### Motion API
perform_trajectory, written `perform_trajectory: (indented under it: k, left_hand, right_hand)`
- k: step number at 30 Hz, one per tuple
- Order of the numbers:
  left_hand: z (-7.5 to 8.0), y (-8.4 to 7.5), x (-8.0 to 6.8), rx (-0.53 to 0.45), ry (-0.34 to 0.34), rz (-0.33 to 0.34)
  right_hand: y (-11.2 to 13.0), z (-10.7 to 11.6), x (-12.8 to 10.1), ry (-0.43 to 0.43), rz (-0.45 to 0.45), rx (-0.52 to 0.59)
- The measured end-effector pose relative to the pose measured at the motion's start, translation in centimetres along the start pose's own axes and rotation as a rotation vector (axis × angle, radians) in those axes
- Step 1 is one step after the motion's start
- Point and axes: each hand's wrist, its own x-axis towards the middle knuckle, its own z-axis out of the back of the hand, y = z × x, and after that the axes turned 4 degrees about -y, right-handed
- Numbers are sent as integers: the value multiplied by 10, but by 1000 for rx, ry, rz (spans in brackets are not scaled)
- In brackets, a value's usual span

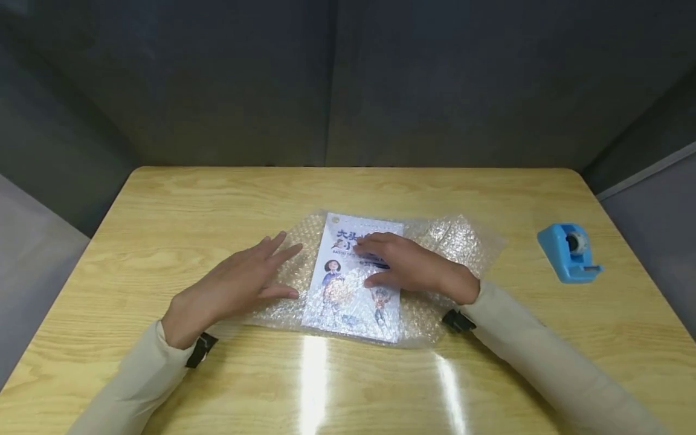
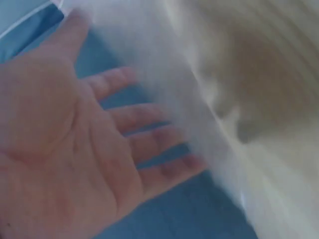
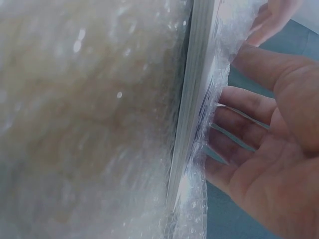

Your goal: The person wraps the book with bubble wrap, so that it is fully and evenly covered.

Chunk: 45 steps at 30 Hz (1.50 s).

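On one table (image 1: 163,205), one book (image 1: 353,278), two hands

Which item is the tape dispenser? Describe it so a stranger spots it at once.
Start at the wooden table, then look along its right edge, well clear of the bubble wrap and book in the middle. The tape dispenser sits there alone: small, bright blue plastic, the only blue thing on the tabletop.

Even, soft overhead light. Two bright glare streaks lie on the glossy bench (image 1: 315,386) near the front edge. The head view is sharp, bowed at its edges. The left wrist view is heavily blurred; the right wrist view is soft and close.
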Motion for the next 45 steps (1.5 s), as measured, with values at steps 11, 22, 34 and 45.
perform_trajectory:
  k: [11,22,34,45]
  left_hand:
    - [12,20,-24,61,-5,139]
    - [11,28,-32,68,11,153]
    - [13,32,-35,54,4,199]
    - [17,37,-34,-128,73,306]
  right_hand:
    - [1,0,-1,4,-14,-1]
    - [2,1,0,8,-21,7]
    - [1,1,1,6,-11,11]
    - [1,1,2,3,-12,25]
